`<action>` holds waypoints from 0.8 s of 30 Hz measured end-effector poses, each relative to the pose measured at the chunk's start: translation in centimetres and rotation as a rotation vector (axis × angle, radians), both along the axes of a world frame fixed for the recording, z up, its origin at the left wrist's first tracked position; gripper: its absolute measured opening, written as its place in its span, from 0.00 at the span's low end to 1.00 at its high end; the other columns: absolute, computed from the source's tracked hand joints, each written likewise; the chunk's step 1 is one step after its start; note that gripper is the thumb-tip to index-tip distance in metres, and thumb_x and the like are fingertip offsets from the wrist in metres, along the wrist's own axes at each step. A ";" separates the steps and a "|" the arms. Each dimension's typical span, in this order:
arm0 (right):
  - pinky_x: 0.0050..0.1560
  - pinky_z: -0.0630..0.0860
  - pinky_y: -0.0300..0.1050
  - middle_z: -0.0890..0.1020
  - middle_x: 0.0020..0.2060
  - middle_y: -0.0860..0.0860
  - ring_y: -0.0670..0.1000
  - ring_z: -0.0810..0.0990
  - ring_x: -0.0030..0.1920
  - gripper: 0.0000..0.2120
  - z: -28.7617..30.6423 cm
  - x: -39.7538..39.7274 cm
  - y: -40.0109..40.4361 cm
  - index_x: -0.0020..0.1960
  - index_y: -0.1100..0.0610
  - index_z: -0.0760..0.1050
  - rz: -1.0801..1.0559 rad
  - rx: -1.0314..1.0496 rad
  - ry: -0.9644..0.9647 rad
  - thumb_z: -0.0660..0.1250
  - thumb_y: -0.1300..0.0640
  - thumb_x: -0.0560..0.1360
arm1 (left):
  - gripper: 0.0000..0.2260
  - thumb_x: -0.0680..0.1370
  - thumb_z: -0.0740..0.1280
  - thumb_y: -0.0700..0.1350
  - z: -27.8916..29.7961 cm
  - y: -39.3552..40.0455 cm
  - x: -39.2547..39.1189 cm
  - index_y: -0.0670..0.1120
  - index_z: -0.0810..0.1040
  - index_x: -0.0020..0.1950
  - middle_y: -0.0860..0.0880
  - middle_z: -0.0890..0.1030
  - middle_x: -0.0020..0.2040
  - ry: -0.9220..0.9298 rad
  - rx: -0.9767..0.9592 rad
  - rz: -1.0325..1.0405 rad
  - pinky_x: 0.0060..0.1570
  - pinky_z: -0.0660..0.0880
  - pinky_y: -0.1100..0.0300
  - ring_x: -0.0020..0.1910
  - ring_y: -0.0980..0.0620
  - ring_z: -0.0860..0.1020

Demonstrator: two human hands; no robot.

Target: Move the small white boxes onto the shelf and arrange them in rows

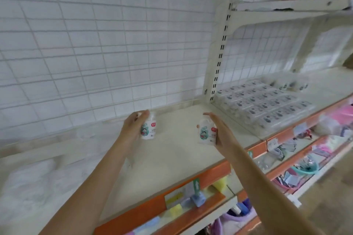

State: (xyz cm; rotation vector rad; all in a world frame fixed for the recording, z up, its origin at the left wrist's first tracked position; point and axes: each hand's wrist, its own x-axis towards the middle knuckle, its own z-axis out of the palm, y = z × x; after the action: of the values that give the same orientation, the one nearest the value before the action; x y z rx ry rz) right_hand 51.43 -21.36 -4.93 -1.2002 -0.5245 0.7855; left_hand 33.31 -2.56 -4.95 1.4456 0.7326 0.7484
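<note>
My left hand (133, 125) grips a small white box (150, 129) with a cartoon figure and a red mark, held upright just above the cream shelf (172, 158) near its back. My right hand (221, 131) holds a second, matching white box (206, 133) a little to the right and nearer the front. Both boxes are partly covered by my fingers. Whether they touch the shelf surface I cannot tell.
A wire grid (95, 44) backs the shelf. To the right, past a slotted upright post (219, 57), several flat packs (263, 105) lie in rows. The shelf's orange front edge (162, 202) carries price tags; lower shelves hold colourful small goods (298, 170).
</note>
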 end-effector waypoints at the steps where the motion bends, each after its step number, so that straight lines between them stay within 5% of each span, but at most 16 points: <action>1: 0.38 0.79 0.46 0.79 0.46 0.56 0.52 0.82 0.42 0.23 0.0 0.2 -1.2 0.52 0.52 0.76 -0.030 0.006 -0.032 0.71 0.41 0.63 | 0.11 0.76 0.65 0.53 0.1 -0.3 0.1 0.47 0.77 0.52 0.44 0.82 0.49 0.025 0.040 -0.014 0.44 0.77 0.56 0.46 0.49 0.81; 3: 0.39 0.79 0.47 0.81 0.44 0.52 0.51 0.82 0.42 0.32 0.2 0.7 -3.5 0.53 0.50 0.76 -0.095 -0.017 -0.074 0.75 0.36 0.55 | 0.08 0.76 0.64 0.53 0.7 -1.2 0.3 0.50 0.77 0.50 0.46 0.82 0.49 0.043 0.104 -0.076 0.45 0.75 0.59 0.47 0.51 0.81; 7: 0.34 0.78 0.45 0.80 0.42 0.52 0.48 0.82 0.38 0.35 0.6 1.7 -8.1 0.58 0.53 0.74 -0.216 -0.036 -0.138 0.74 0.36 0.58 | 0.12 0.73 0.67 0.56 1.6 -4.7 2.3 0.50 0.79 0.50 0.46 0.82 0.49 0.053 0.088 -0.248 0.52 0.73 0.55 0.48 0.49 0.80; 12: 0.33 0.75 0.34 0.78 0.45 0.51 0.43 0.79 0.39 0.14 0.8 3.7 -14.8 0.60 0.57 0.72 -0.352 -0.050 -0.205 0.62 0.53 0.76 | 0.09 0.76 0.64 0.48 1.0 -11.5 7.9 0.46 0.78 0.53 0.49 0.82 0.42 -0.029 -0.050 -0.382 0.43 0.76 0.60 0.39 0.55 0.81; 15: 0.41 0.75 0.40 0.79 0.48 0.51 0.46 0.80 0.45 0.18 0.8 5.5 -20.0 0.56 0.52 0.74 -0.416 -0.074 -0.261 0.68 0.45 0.71 | 0.09 0.76 0.64 0.47 0.5 -16.3 12.0 0.44 0.77 0.52 0.47 0.81 0.40 -0.024 -0.113 -0.455 0.39 0.75 0.61 0.38 0.52 0.79; 17: 0.36 0.76 0.39 0.80 0.46 0.50 0.44 0.81 0.41 0.16 0.4 7.0 -23.9 0.53 0.50 0.75 -0.469 -0.114 -0.264 0.69 0.44 0.69 | 0.07 0.75 0.66 0.47 0.0 -19.8 14.8 0.45 0.76 0.49 0.50 0.80 0.35 -0.035 -0.157 -0.505 0.32 0.72 0.65 0.31 0.56 0.78; 21: 0.33 0.75 0.34 0.78 0.47 0.53 0.46 0.78 0.41 0.12 -0.9 9.9 -31.9 0.58 0.57 0.72 -0.575 -0.181 -0.254 0.62 0.53 0.77 | 0.25 0.59 0.77 0.57 -0.7 -27.4 20.2 0.44 0.77 0.47 0.50 0.74 0.28 -0.038 -0.209 -0.596 0.29 0.61 0.61 0.27 0.53 0.68; 24: 0.40 0.75 0.41 0.79 0.47 0.54 0.51 0.78 0.45 0.17 -1.9 11.7 -37.5 0.59 0.59 0.73 -0.636 -0.197 -0.238 0.64 0.51 0.75 | 0.18 0.67 0.74 0.54 -1.8 -33.0 24.0 0.45 0.76 0.49 0.52 0.78 0.31 -0.020 -0.215 -0.684 0.31 0.68 0.62 0.28 0.56 0.74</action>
State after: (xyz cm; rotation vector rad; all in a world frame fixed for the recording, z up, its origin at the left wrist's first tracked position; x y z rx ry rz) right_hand 63.15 -58.86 -6.82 -1.5430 -0.2290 0.1515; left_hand 57.27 -35.59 -6.71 1.3644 0.2522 0.1482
